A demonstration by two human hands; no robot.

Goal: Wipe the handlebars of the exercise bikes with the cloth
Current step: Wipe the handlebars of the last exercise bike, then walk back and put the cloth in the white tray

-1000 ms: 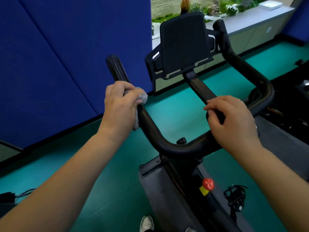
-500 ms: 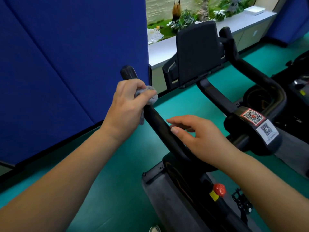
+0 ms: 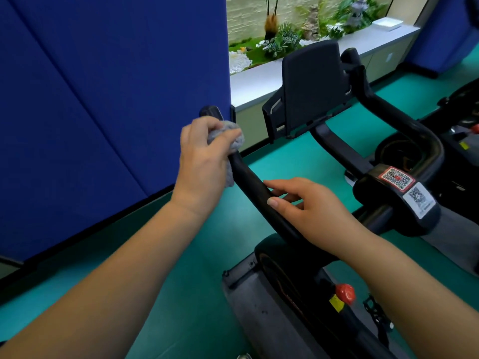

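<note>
A black exercise bike's handlebar (image 3: 255, 189) curves from a left prong round to a right prong (image 3: 394, 112). My left hand (image 3: 203, 161) grips a grey cloth (image 3: 234, 137) wrapped round the left prong, just below its tip. Lower on the same prong, my right hand (image 3: 308, 207) rests with fingers straight and the thumb lying along the bar. A black tablet holder (image 3: 312, 89) stands at the centre of the bars.
A blue partition (image 3: 103, 99) stands close on the left. A grey ledge (image 3: 259, 81) with plants runs behind. The bike's clamp with QR stickers (image 3: 404, 187) and a red knob (image 3: 344, 292) sit lower right. Another bike (image 3: 464, 130) is at the right edge.
My right hand left the centre stem and moved over to the left prong. My left hand slid the cloth up toward the prong's tip. The view shifted left.
</note>
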